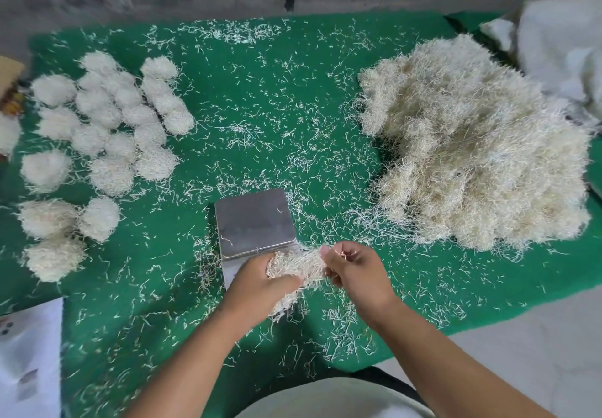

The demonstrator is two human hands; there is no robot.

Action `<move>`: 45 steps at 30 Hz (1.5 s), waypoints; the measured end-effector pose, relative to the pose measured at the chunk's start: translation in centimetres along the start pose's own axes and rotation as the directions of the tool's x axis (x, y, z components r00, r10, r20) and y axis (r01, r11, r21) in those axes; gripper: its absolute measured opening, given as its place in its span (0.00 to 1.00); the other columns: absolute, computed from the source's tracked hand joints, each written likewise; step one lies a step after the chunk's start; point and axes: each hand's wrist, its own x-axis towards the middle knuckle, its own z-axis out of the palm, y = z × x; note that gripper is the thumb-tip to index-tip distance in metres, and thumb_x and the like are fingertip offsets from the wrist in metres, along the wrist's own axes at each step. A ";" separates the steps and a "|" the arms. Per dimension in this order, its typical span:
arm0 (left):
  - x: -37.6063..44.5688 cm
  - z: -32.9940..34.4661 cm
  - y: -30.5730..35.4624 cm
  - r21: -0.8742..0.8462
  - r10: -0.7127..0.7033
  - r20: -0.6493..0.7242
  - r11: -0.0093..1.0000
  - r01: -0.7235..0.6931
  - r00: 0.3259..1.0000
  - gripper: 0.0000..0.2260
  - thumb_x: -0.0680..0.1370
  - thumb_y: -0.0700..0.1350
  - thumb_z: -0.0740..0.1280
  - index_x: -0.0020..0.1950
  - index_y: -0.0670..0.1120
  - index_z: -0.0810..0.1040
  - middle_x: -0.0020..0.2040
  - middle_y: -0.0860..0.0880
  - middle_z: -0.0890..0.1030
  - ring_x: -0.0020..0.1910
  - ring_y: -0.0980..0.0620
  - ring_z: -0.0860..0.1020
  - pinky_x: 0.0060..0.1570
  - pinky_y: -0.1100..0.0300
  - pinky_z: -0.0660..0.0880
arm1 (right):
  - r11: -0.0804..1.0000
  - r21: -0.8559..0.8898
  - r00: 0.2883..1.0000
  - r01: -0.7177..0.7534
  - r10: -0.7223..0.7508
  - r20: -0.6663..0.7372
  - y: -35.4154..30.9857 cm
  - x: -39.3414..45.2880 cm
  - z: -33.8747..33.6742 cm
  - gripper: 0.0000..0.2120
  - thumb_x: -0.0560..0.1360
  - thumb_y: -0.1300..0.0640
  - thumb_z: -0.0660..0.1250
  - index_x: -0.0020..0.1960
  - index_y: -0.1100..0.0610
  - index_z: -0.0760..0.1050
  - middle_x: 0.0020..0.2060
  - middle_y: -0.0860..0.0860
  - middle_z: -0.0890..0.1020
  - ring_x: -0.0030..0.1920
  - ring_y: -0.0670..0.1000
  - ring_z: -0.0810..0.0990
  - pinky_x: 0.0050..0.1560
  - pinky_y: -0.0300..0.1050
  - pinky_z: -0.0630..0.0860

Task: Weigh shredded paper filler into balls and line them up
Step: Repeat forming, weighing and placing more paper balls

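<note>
Both hands grasp one wad of shredded paper (298, 267), a loose, wiry tangle of thin cream strips. The left hand (260, 282) curls its fingers round the wad's left and lower part, and the right hand (353, 274) pinches its right end. Between them the wad is stretched into a short band whose long axis runs left to right, with a ragged tail hanging below the left hand. It is held just above the near edge of the scale (255, 222), a square, smooth metal plate with a dull grey shine that carries only a few stray strips.

The surface (260, 108) is covered in green, felt-like cloth strewn all over with short white strips. To the right lies the pile of filler (472, 144), a large, fluffy, irregular heap, cream with some yellowish patches. To the left sit the finished balls (110, 124), rounded, fuzzy puffs, many touching one another in rough rows that run away from the person. White crumpled material (560, 49) lies at the far right corner.
</note>
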 end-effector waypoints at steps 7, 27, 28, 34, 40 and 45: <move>-2.7 -2.7 -3.0 -0.084 -0.214 -0.301 0.977 0.198 0.929 0.30 0.72 0.50 0.77 0.72 0.47 0.71 0.61 0.54 0.77 0.55 0.53 0.76 0.53 0.51 0.72 | 0.865 0.469 0.823 -0.180 0.393 -0.409 -0.3 5.3 -10.4 0.10 0.83 0.58 0.69 0.44 0.59 0.73 0.36 0.51 0.75 0.32 0.45 0.71 0.31 0.39 0.71; 13.1 -6.0 -2.2 0.749 0.272 -0.065 0.649 -0.133 0.960 0.34 0.74 0.53 0.78 0.77 0.58 0.68 0.74 0.49 0.63 0.73 0.48 0.61 0.73 0.40 0.66 | 0.852 -0.031 0.852 -0.523 0.521 -0.055 11.3 -0.9 -10.3 0.17 0.84 0.53 0.68 0.72 0.53 0.72 0.47 0.51 0.90 0.47 0.55 0.89 0.47 0.50 0.83; 13.6 -5.9 -2.6 0.751 0.242 -0.040 0.648 -0.131 0.969 0.36 0.74 0.51 0.79 0.78 0.58 0.67 0.77 0.49 0.61 0.76 0.46 0.58 0.76 0.40 0.63 | 0.846 -0.031 0.846 -0.532 0.530 -0.056 11.5 -1.3 -10.5 0.15 0.84 0.53 0.67 0.70 0.53 0.74 0.47 0.51 0.90 0.48 0.56 0.89 0.49 0.51 0.83; 11.4 -6.6 -5.0 0.573 0.261 -0.193 0.813 -0.107 0.946 0.42 0.73 0.45 0.80 0.81 0.62 0.62 0.81 0.55 0.56 0.79 0.51 0.55 0.76 0.47 0.54 | 0.847 0.021 0.838 -0.531 0.529 -0.135 11.2 -1.4 -11.4 0.07 0.85 0.57 0.65 0.62 0.54 0.78 0.45 0.52 0.90 0.48 0.58 0.88 0.41 0.46 0.80; 6.9 -9.5 -7.7 0.467 0.213 -0.362 0.884 -0.021 0.907 0.36 0.75 0.46 0.78 0.79 0.60 0.67 0.79 0.53 0.63 0.77 0.51 0.62 0.77 0.45 0.61 | 0.878 0.056 0.865 -0.476 0.478 -0.153 10.6 -0.4 -10.0 0.08 0.85 0.53 0.67 0.61 0.54 0.80 0.46 0.52 0.89 0.50 0.58 0.88 0.46 0.50 0.81; 5.6 -10.4 -8.4 0.433 0.177 -0.380 0.901 0.005 0.908 0.34 0.76 0.48 0.77 0.79 0.59 0.67 0.79 0.53 0.63 0.77 0.52 0.63 0.75 0.49 0.61 | 0.897 0.035 0.887 -0.440 0.441 -0.140 10.3 0.0 -9.0 0.08 0.85 0.54 0.66 0.61 0.55 0.80 0.47 0.51 0.89 0.52 0.58 0.88 0.51 0.54 0.81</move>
